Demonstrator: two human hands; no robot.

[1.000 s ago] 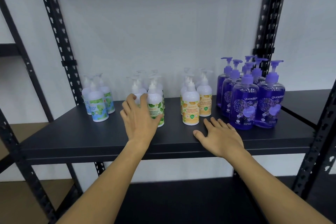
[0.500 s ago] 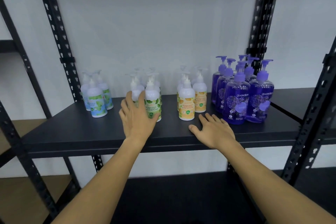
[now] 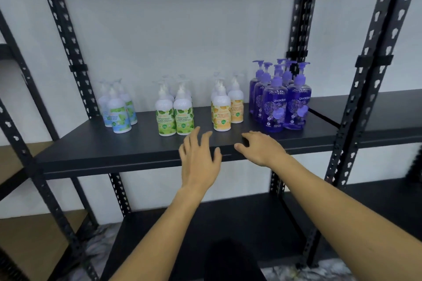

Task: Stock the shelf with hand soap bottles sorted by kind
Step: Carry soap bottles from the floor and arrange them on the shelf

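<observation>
On the black shelf [image 3: 114,148] stand four groups of pump soap bottles: white ones with blue-green labels [image 3: 118,114] at the left, white ones with green labels [image 3: 174,116], white ones with orange labels [image 3: 225,109], and purple bottles [image 3: 280,100] at the right. My left hand [image 3: 198,157] hovers with spread fingers over the shelf's front edge, just in front of the green group and touching no bottle. My right hand [image 3: 260,148] is beside it with loosely bent fingers at the front edge, holding nothing.
Black perforated uprights [image 3: 356,102] frame the shelf on both sides. A lower black shelf [image 3: 205,235] lies below my arms. A neighbouring rack with a brown board [image 3: 20,232] is at the left, and another black shelf [image 3: 376,109] continues to the right.
My left hand has let go of the green-label bottle and drawn back to the shelf's front edge. My right hand has also slid back, fingers now bent. The view has pulled away.
</observation>
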